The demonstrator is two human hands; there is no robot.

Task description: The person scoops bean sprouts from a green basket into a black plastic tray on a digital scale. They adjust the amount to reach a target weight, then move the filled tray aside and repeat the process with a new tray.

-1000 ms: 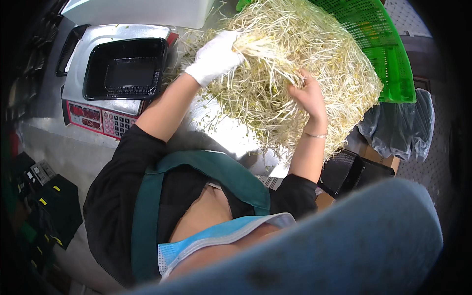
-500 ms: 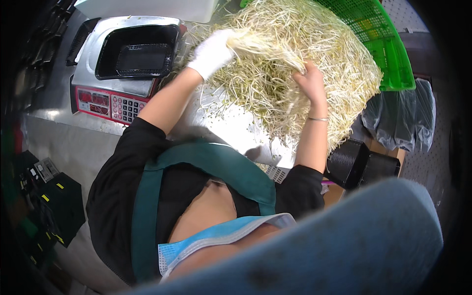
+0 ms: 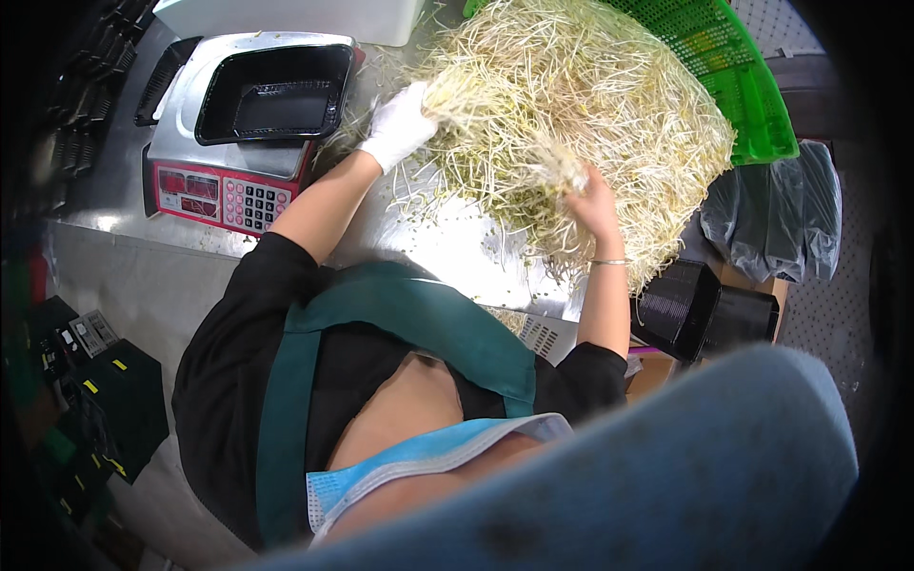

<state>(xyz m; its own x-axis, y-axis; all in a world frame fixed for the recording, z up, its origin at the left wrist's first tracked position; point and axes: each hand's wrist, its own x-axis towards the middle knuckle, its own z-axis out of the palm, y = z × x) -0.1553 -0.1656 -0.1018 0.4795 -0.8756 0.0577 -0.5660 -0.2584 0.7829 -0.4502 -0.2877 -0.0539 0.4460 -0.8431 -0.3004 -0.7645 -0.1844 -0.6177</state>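
A large heap of bean sprouts (image 3: 628, 86) spreads over the steel table (image 3: 443, 233). My left hand (image 3: 400, 124), in a white glove, grips a clump of sprouts at the heap's left side. My bare right hand (image 3: 590, 200), a bracelet on its wrist, is closed on another clump lower and to the right, the two clumps apart. Left of my gloved hand, a black plastic tray (image 3: 267, 128) rests on a scale (image 3: 171, 124) with a steel top and red keypad panel.
A green perforated crate (image 3: 752, 105) is behind the heap. A white bin (image 3: 286, 14) stands at the back. Bagged dark stacks (image 3: 771, 209) and black trays (image 3: 671, 305) are at the right. More black trays (image 3: 81, 105) are at the far left, above dark boxes (image 3: 114, 409).
The strand of sprouts stretched between my hands has parted into two clumps. Both hands have moved lower; my left hand is slightly farther down, my right hand has come down too.
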